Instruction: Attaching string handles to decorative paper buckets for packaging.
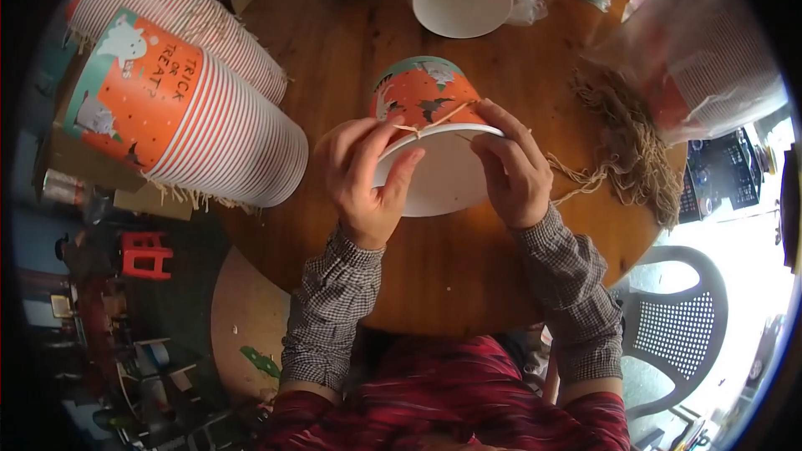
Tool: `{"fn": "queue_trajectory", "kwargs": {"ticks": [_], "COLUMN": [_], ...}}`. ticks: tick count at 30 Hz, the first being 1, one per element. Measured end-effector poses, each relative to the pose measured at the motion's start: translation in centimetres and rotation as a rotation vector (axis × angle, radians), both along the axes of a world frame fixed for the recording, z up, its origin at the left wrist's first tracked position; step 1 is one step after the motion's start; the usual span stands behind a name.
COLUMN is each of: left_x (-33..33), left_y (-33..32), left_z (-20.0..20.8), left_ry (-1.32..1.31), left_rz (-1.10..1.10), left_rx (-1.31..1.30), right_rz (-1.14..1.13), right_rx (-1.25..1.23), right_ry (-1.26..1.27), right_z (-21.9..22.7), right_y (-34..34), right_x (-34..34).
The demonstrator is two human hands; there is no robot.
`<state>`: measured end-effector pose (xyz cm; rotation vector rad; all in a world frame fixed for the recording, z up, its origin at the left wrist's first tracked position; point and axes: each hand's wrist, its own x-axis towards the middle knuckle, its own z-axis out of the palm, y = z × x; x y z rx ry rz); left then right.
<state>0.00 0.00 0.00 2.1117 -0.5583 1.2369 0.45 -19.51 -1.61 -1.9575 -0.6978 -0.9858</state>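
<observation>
A paper bucket [430, 88] lies tipped on its side on the wooden table, with its white open mouth toward me. Its outside is orange and green with dark and white printed figures. Thin tan twine [447, 118] crosses the rim at the top, with a small knot or loop near the middle. My left hand [361, 184] is closed on the left part of the rim, its fingertips by the twine. On the right side, the thumb and fingers of my right hand [514, 169] pinch the twine against the rim. The exact fingertip contact is partly hidden.
Tall nested stacks of similar buckets [234, 138] lie at the left. Beyond my hands is a white bucket [462, 2] in clear plastic. A bundle of tan twine [631, 142] lies at the right, near a bagged stack [710, 67]. A grey chair [677, 330] stands at lower right.
</observation>
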Motion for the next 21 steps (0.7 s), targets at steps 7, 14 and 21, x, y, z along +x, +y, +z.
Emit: {"fn": "queue_trajectory", "kwargs": {"ticks": [7,14,21], "left_x": [-0.6,-1.2,-0.6], "left_y": [0.7,1.1,2.0], "left_z": [1.3,1.8,1.3], "left_ry": [0.059,0.351,0.551], "left_rz": [-0.104,-0.315,-0.676], "left_rx": [0.001,-0.328,-0.972], "right_rz": [0.029,0.072,0.049], "right_rx": [-0.053,-0.079,-0.048], "right_ry": [-0.019,-0.027,0.018], "right_z": [-0.4,-0.3,-0.1], "right_y": [0.8,1.2,1.1], "right_x": [0.0,0.1,0.0]}}
